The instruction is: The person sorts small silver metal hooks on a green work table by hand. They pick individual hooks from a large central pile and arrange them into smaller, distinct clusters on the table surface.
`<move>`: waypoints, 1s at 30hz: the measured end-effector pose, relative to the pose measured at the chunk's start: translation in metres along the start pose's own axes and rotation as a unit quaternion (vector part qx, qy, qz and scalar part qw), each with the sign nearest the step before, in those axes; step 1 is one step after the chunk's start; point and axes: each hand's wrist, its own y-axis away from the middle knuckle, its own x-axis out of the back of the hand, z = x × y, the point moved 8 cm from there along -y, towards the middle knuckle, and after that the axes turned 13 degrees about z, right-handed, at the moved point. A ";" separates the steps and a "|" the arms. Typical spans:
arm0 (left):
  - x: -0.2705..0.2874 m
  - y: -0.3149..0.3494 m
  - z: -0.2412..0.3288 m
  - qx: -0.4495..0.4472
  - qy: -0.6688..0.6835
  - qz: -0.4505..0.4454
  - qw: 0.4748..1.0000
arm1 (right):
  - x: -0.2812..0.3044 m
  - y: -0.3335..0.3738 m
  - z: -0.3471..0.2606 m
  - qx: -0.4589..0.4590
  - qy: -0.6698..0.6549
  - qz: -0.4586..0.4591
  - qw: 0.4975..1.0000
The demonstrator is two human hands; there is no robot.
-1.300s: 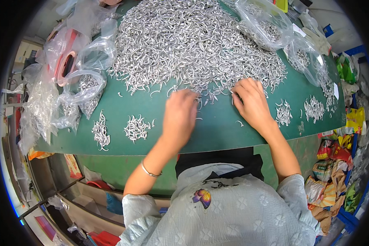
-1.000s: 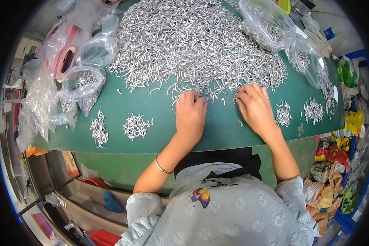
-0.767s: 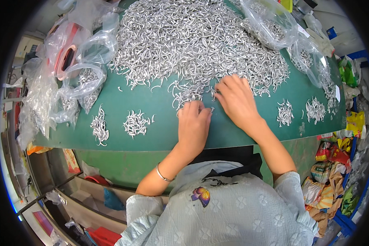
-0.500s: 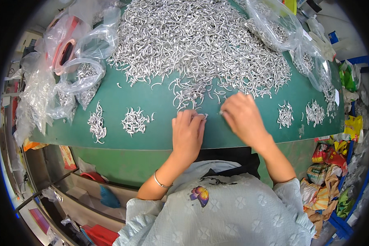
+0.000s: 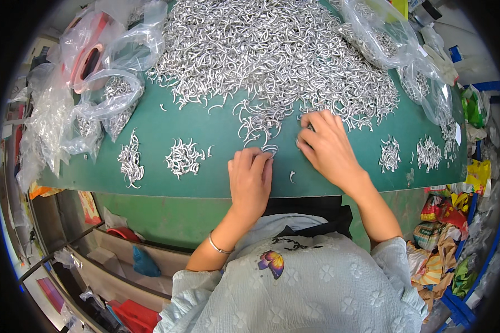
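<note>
My left hand (image 5: 251, 178) is closed, its thumb and forefinger pinching small curved silver metal pieces (image 5: 270, 149) that stick out at the fingertips. Farther right, my right hand (image 5: 329, 149) reaches to the near edge of a large heap of the same pieces (image 5: 250, 55). Its fingers are bent, and a gap shows between thumb and forefinger; I make out nothing held there. A single curved piece (image 5: 293, 177) lies on the green tabletop (image 5: 216, 183) between my hands. Loose pieces (image 5: 259, 123) trail from the heap just beyond my left fingertips.
Two small piles (image 5: 130, 161) (image 5: 182, 158) lie on the left, two more (image 5: 389, 154) (image 5: 428, 154) on the right. Clear plastic bags (image 5: 119, 102) and a pink-rimmed container (image 5: 89, 66) crowd the far left. Another bag of pieces (image 5: 372, 33) lies far right. Shelves with packages (image 5: 441, 222) flank the table.
My right hand has moved up to the heap's edge, its thumb and forefinger now apart. A lone piece now lies on the tabletop between my hands. My left hand keeps its pinch.
</note>
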 end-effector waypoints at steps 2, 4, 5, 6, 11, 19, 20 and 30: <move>0.001 0.001 0.000 0.006 0.008 0.004 1.000 | 0.009 0.008 0.003 -0.018 -0.086 -0.043 0.995; -0.001 0.003 0.002 0.002 0.017 0.005 1.000 | 0.009 0.005 0.009 -0.032 -0.082 -0.049 0.995; -0.002 0.003 0.003 0.000 0.021 0.005 1.000 | 0.003 -0.003 0.012 -0.037 -0.061 -0.017 0.997; -0.003 0.003 0.004 0.001 0.019 0.000 1.000 | -0.002 -0.010 0.015 -0.044 -0.039 0.018 0.998; 0.003 -0.002 0.004 -0.001 0.008 0.011 1.000 | -0.023 -0.024 0.015 -0.004 0.040 0.044 0.998; 0.007 0.002 -0.011 0.013 -0.012 0.012 1.000 | 0.014 0.026 -0.005 -0.033 -0.045 -0.098 0.994; 0.009 0.002 -0.010 0.023 -0.008 0.015 1.000 | 0.020 0.026 0.001 -0.059 -0.083 -0.063 0.993; -0.023 -0.009 0.035 -0.069 0.051 -0.040 0.995 | 0.017 0.014 0.025 -0.043 0.079 0.058 0.994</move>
